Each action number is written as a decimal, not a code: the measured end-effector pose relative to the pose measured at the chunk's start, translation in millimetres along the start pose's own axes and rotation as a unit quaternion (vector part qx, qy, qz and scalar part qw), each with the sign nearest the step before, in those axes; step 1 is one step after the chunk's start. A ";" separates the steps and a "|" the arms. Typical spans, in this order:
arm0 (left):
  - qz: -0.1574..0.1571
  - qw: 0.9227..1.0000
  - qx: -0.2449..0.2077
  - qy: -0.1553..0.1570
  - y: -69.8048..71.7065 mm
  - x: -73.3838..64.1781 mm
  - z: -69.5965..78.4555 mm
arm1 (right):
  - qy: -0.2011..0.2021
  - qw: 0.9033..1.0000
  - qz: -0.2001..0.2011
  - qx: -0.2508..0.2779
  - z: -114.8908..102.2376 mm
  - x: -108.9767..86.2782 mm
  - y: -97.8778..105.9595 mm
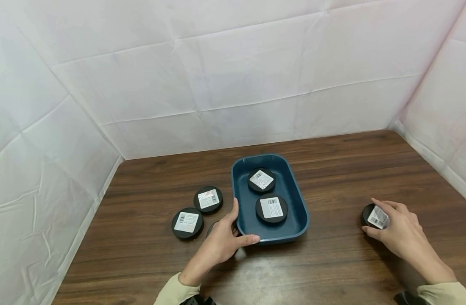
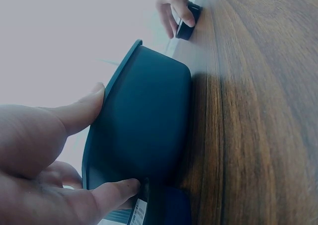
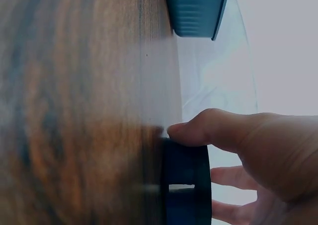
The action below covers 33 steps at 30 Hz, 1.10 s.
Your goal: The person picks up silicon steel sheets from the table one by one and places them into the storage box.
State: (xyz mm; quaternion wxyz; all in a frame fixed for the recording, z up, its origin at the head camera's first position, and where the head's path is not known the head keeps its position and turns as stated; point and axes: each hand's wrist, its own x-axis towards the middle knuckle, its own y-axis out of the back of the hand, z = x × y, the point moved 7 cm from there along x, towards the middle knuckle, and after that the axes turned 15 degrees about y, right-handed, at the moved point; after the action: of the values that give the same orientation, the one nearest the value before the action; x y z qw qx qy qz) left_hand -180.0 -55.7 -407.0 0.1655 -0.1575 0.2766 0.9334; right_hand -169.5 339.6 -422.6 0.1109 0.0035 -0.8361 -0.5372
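Observation:
A blue rectangular tray (image 1: 299,199) stands on the table, with two black round discs inside, one far (image 1: 261,180) and one near (image 1: 272,208), each bearing a white barcode label. My left hand (image 1: 222,239) grips the tray's near left corner, its thumb on the near rim and its fingers along the left side. Beside those fingers, another disc (image 2: 154,205) is largely hidden by the hand. Off to the right, my right hand (image 1: 402,228) holds a labelled black disc (image 3: 186,180) by its edge between thumb and fingers. That disc is at the tabletop.
Left of the tray, two more labelled black discs lie flat next to each other, one farther back (image 1: 207,200) and one nearer (image 1: 187,223). The wooden table (image 1: 141,254) is bordered by white sheeting (image 1: 236,84) at the back and both sides.

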 end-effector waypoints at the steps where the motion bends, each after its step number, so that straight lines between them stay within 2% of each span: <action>1: 0.000 1.000 0.001 0.000 0.2 -0.1 0.1 | 0.001 1.000 0.000 -0.001 -0.8 -0.2 0.2; 14: 0.000 1.000 0.003 0.002 0.2 -0.5 -0.6 | 0.027 1.000 0.012 0.000 -15.5 2.9 6.1; 25: 0.006 1.000 0.012 0.001 1.6 -0.9 0.0 | 0.033 0.999 0.007 0.002 -22.2 6.4 7.0; 33: 0.002 1.000 0.008 0.002 0.6 -0.3 -0.6 | 0.046 0.999 0.021 0.001 -32.4 9.4 9.2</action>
State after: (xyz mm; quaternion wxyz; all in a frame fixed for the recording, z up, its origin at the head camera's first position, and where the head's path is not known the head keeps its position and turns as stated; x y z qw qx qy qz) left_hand -179.9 -56.6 -407.2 0.1644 -0.1570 0.2846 0.9313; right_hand -171.4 313.2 -399.7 0.1606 0.0110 -0.8305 -0.5332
